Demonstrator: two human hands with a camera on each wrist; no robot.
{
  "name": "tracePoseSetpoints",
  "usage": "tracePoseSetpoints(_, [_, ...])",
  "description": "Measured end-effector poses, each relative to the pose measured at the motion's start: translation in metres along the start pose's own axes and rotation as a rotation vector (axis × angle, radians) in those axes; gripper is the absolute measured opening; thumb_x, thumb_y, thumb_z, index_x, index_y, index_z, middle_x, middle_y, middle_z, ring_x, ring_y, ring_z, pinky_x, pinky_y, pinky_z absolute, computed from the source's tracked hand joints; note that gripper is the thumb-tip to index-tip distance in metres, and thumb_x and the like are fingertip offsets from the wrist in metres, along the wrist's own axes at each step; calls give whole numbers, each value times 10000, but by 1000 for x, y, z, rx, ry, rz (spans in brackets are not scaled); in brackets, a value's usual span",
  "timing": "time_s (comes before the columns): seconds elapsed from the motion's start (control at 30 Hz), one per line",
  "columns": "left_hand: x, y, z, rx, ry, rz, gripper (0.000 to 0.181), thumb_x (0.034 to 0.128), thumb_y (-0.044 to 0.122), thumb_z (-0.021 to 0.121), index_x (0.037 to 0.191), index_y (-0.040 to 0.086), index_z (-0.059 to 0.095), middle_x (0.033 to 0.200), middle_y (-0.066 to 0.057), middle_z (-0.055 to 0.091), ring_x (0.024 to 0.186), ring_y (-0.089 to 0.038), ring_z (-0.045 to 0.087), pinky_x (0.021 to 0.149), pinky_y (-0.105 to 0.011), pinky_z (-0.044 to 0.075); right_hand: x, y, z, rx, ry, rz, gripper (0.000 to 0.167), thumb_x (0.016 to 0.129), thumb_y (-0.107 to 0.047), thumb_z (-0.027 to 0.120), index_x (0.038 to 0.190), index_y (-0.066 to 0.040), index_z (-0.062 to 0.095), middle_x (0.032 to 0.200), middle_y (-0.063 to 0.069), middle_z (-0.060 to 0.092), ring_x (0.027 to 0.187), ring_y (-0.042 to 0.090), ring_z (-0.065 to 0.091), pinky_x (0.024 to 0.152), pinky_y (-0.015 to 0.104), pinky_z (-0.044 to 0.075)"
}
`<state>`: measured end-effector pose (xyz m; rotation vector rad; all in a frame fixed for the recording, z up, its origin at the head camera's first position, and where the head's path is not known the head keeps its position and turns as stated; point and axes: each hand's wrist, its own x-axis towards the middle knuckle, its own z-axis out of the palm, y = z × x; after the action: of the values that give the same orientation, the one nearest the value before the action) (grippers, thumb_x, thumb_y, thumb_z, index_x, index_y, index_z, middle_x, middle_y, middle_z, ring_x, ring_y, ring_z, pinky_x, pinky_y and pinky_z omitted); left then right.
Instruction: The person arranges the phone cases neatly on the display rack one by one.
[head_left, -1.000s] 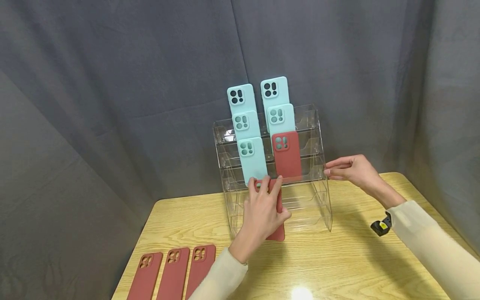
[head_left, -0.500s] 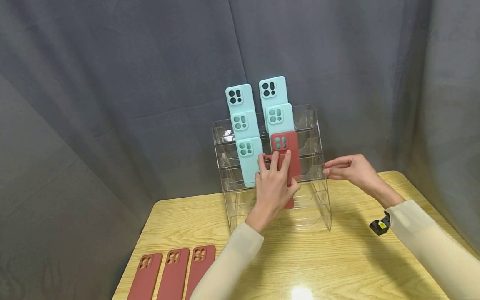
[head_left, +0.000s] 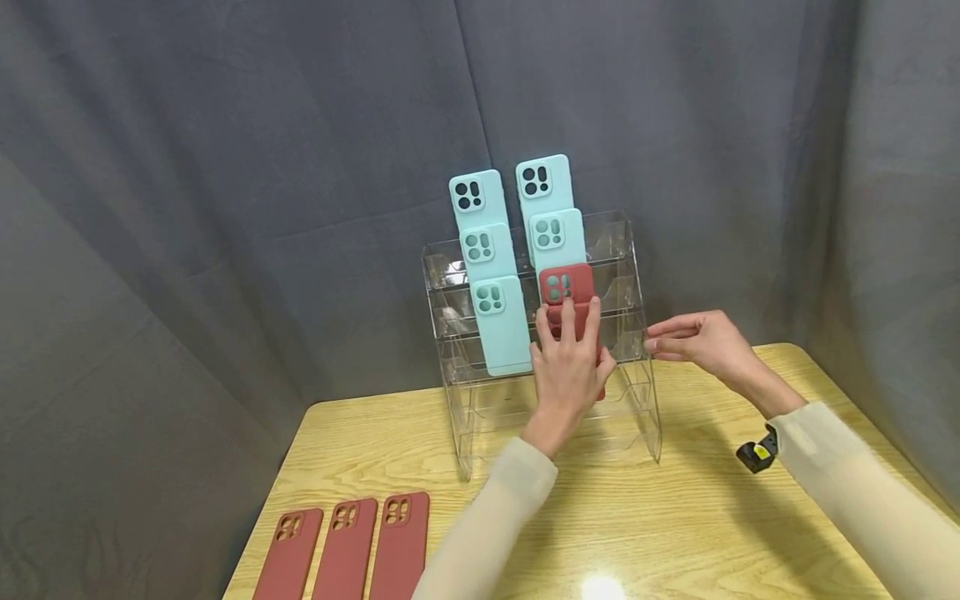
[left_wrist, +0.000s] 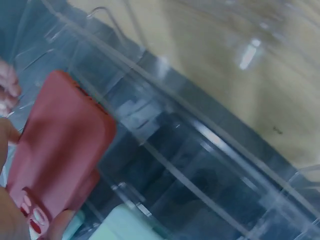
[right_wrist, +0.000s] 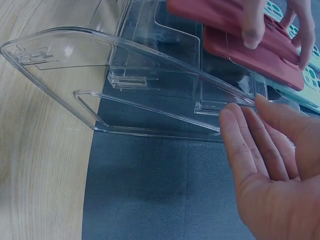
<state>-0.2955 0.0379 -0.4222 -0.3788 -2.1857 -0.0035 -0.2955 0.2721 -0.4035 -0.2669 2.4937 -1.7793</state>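
Observation:
My left hand [head_left: 566,367] grips a dark red phone case [left_wrist: 65,135] by its edges, camera cutouts toward the top. It is held in front of another red phone case [right_wrist: 255,60] standing in the clear acrylic display rack [head_left: 651,408]. Fingers cover much of the held case in the head view. At the rack's right side, my right hand [head_left: 708,342] pinches the edge of the clear side panel [right_wrist: 165,59] between thumb and fingers. Several mint phone cases [head_left: 504,333] stand in two columns on the rack's tiers.
Three red phone cases [head_left: 291,550] lie side by side on the wooden table [head_left: 637,533], at its front left. A grey curtain [head_left: 337,167] hangs behind the table. Beneath my right wrist is a black strapped device [head_left: 756,454].
My left hand has carried the red phone case up and to the right, from below the rack's front tier to over the red case there. My right hand stays at the side panel.

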Motion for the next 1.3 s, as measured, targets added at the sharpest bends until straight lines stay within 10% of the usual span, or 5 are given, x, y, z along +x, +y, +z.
tracePoseSetpoints(0.33, [-10,7,8,70,-10,-32,752,861,497,785,1540,296,532,1501,-78,551,1333,-400,514,599,-377,619,0,0,3,-11,-5,4,495,978,-243,775,1348,67,666,1193,119,791,961,74,793,873,238,654])
tracePoseSetpoints(0.73, [-20,18,8,115,-182,-40,825,942,543,717,1645,315,350,1577,-67,481,1427,-407,462,731,-423,665,0,0,2,-7,-7,1,482,984,-226,767,1347,74,663,1175,104,798,969,71,791,877,247,656])
tracePoseSetpoints(1.3, [-26,3,-4,75,-146,-56,795,984,609,641,1642,263,357,1602,-49,445,1414,-350,495,878,-416,610,2,2,-1,5,-12,-3,483,987,-201,760,1369,72,648,1158,46,808,974,51,785,869,236,655])
